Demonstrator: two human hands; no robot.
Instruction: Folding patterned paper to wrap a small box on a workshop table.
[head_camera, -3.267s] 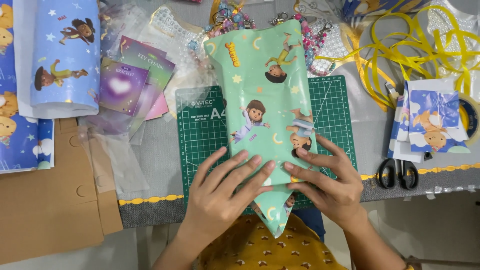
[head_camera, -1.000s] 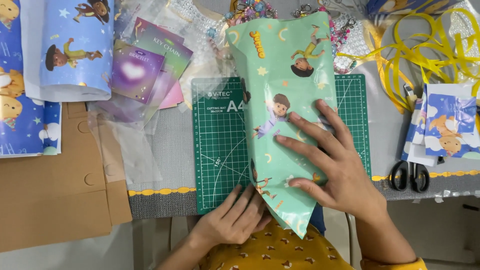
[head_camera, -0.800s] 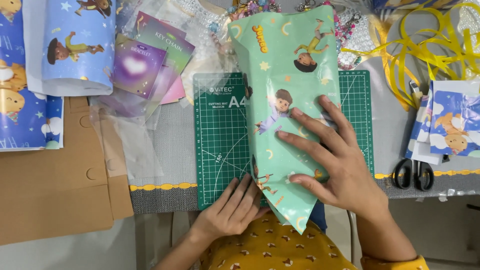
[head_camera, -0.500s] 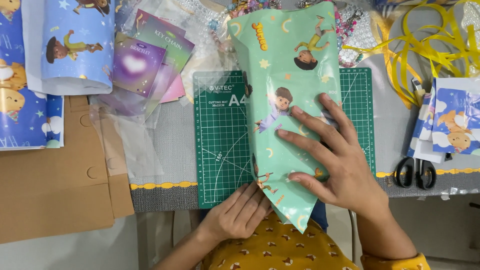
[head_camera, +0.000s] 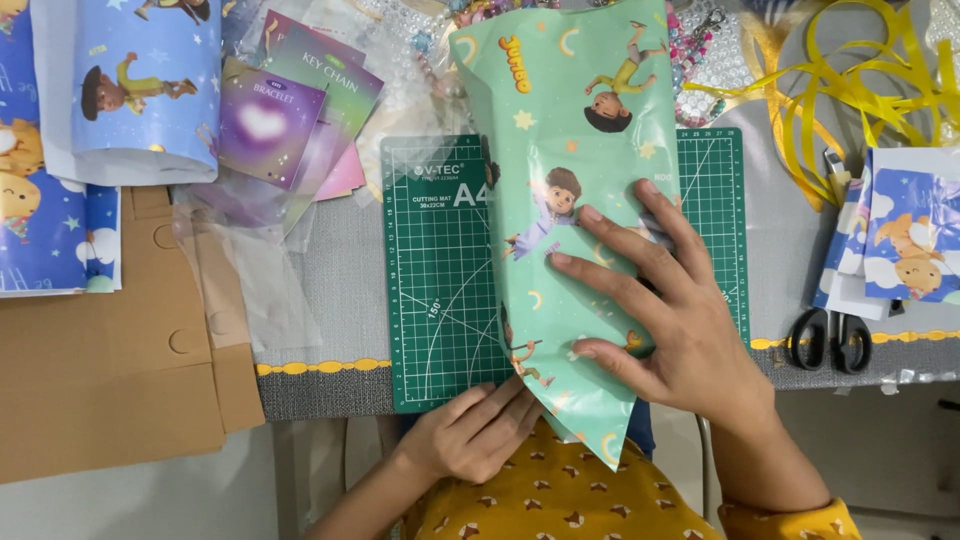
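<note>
Nearest, at the front edge of the green cutting mat (head_camera: 440, 290), the left hand (head_camera: 480, 432) lies with its fingers loosely curled, the fingertips touching the lower left edge of the mint patterned paper cone (head_camera: 580, 200); whether it pinches the paper or only rests against it cannot be told. The cone's narrow tip hangs past the mat's front edge, over the person's yellow patterned shirt. A little farther in, the right hand (head_camera: 670, 330) is spread flat, fingers splayed and pressing down on the cone's lower right half, gripping nothing. The cone lies across the right part of the mat, widening toward the mat's far edge and reaching beyond it.

Right of the mat, black-handled scissors (head_camera: 832, 340) lie at the table's front edge, and just behind them sits a small stack of blue cartoon-print paper (head_camera: 900, 240). Left of the mat lie flat brown cardboard pieces (head_camera: 110, 380) and clear plastic sleeves (head_camera: 260, 280). Farther off to the mat's left are purple printed cards (head_camera: 285, 110) and a roll of blue cartoon-print paper (head_camera: 145, 90). Beyond the mat's far right corner lies a tangle of yellow ribbon (head_camera: 850, 90).
</note>
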